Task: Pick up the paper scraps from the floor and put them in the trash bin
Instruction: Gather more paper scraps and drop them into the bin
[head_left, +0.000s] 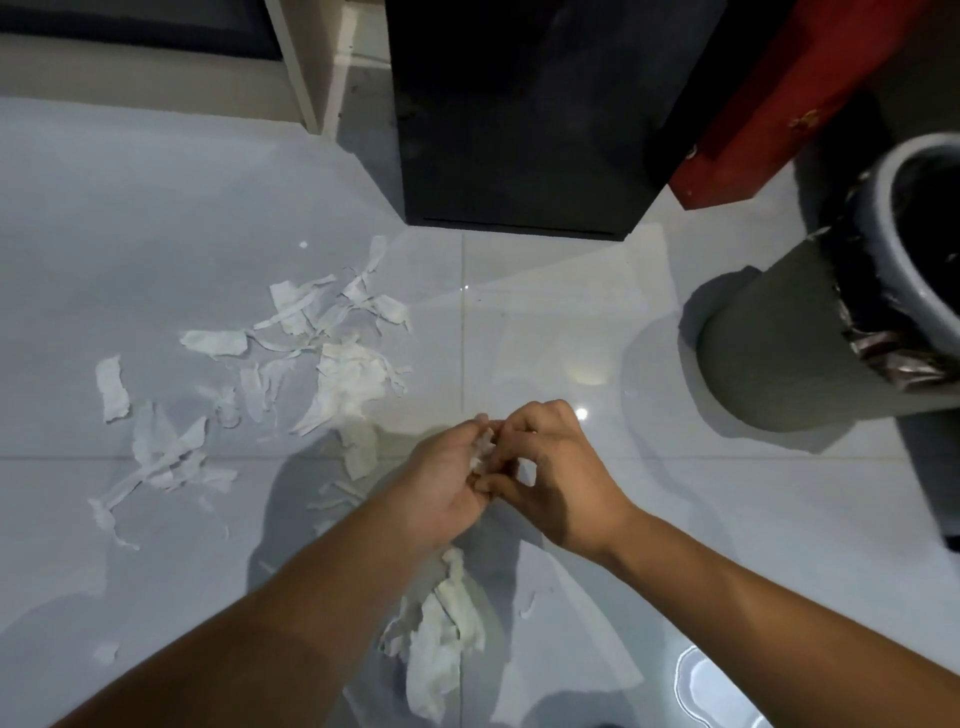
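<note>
**Pale tile floor (571, 322), cleanup mid-grab**

Small white crumpled wad (480, 451) is pinched betw. both hands, left of the trash bin (769, 338) & apart from it. Cupping it w/ curled fingers: left hand (444, 488). Nipping it w/ bent fingertips, knuckles up: right hand (553, 475). Loose paper scraps (343, 374), torn white strips, lie farther left of bin, long axes at mixed angles.

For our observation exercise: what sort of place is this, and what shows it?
Likely an indoor room, home or office: glossy pale floor tiles, a black cabinet standing on them, and a lined grey trash bin beside it. Torn paper scraps litter the floor.
</note>
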